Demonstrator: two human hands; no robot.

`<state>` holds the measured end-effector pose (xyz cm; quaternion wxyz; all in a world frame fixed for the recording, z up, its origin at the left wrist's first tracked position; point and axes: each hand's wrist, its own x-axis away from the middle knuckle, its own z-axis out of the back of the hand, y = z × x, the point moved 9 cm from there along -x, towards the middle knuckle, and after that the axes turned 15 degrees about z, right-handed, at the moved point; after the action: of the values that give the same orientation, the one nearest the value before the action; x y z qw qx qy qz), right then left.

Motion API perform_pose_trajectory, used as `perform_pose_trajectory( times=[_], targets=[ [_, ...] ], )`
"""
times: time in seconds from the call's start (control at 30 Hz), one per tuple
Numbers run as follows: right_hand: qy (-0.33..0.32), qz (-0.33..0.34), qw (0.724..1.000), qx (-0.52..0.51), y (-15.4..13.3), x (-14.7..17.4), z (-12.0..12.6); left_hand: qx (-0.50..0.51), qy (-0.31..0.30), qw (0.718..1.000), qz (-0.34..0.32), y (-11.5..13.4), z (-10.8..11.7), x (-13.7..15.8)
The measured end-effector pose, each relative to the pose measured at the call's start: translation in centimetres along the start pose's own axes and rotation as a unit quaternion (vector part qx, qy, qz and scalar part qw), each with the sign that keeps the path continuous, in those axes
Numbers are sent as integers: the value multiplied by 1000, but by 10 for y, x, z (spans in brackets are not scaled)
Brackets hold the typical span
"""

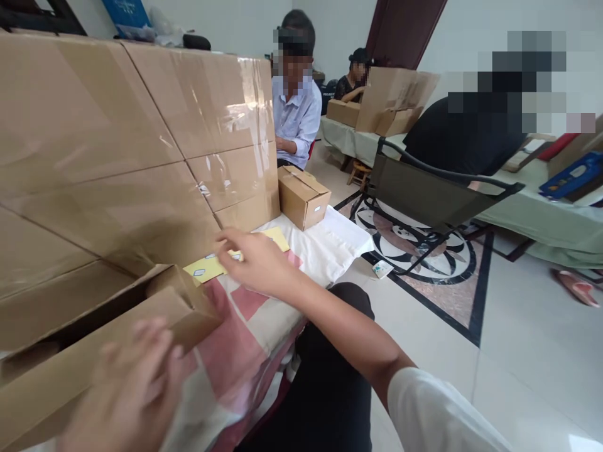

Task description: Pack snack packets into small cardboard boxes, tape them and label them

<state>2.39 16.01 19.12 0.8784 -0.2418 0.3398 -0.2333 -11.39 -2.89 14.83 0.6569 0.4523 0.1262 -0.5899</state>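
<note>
My left hand (pixel 136 383) is blurred at the lower left, in front of the long side of an open cardboard box (pixel 188 314). Its fingers look stretched out and I make out nothing in them. Farther out, my right hand (pixel 259 260) hovers over or rests on a yellow sheet (pixel 207 269) bearing small white labels with dark outlines. The thumb and forefinger of this hand are apart, with a label showing behind them. The box's inside is dark and mostly hidden. Beneath the sheet lies a pink and white patterned cloth (pixel 235 320).
A tall wall of taped cardboard (pixel 141 125) stands behind the sheet. At the table's far end sits a closed cardboard box (pixel 304 198) with a small label. A person (pixel 296 107) sits beyond it. To the right are a folding chair (pixel 424 188) and other people at tables.
</note>
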Motion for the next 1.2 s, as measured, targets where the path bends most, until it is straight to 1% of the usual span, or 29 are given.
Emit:
perform_pose_trajectory(
  times=[0.03,0.07,0.1,0.13,0.17,0.2,0.27,0.3,0.33,0.37,0.43,0.5,0.57,0.7,0.8,0.87,0.93,1.03,1.13,1.2],
  targets=[
    [15,-40,999,-13,21,6,1,11,-12,998,-59,27,-15,3],
    [15,-88,996,-14,44,13,0,30,-36,995,-89,47,-36,3],
    [0,-134,991,-9,65,22,-4,51,-51,995,-62,54,-59,-4],
    [-17,-167,986,-6,82,30,-8,82,-68,994,-23,54,-84,-12],
    [-31,-189,981,-2,94,36,-10,103,-114,988,35,48,-117,-21],
    [-41,-202,979,2,103,41,-10,123,-159,975,92,38,-150,-29],
    [-52,-221,974,9,112,49,-5,185,-214,937,204,10,-203,-40],
    [-66,-235,970,10,115,54,-3,214,-241,915,241,-2,-225,-41],
    [-86,-250,964,7,117,58,-2,232,-259,901,257,-11,-239,-41],
    [-108,-261,959,1,119,62,-3,253,-274,889,268,-18,-249,-40],
    [-144,-269,952,-15,119,68,-7,284,-280,877,269,-25,-255,-36],
    [-159,-267,950,-30,120,70,-11,304,-265,875,268,-27,-250,-33],
    [-157,-269,949,-47,121,70,-17,307,-250,880,263,-26,-245,-32],
    [-155,-273,946,-88,124,67,-30,307,-246,885,251,-23,-243,-33],
    [-165,-306,929,-130,129,72,-40,299,-245,889,243,-23,-242,-33],
    [-155,-335,916,-156,132,76,-43,293,-242,893,239,-24,-240,-33],
    [-137,-354,910,-168,135,78,-45,291,-235,896,238,-25,-238,-32],
    [-124,-361,910,-163,135,79,-49,289,-231,902,223,-24,-235,-30],
    [-128,-353,915,-150,132,80,-53,284,-227,911,195,-19,-233,-30],
    [-121,-343,920,-141,129,79,-50,279,-213,920,175,-16,-228,-30]
  ],
)
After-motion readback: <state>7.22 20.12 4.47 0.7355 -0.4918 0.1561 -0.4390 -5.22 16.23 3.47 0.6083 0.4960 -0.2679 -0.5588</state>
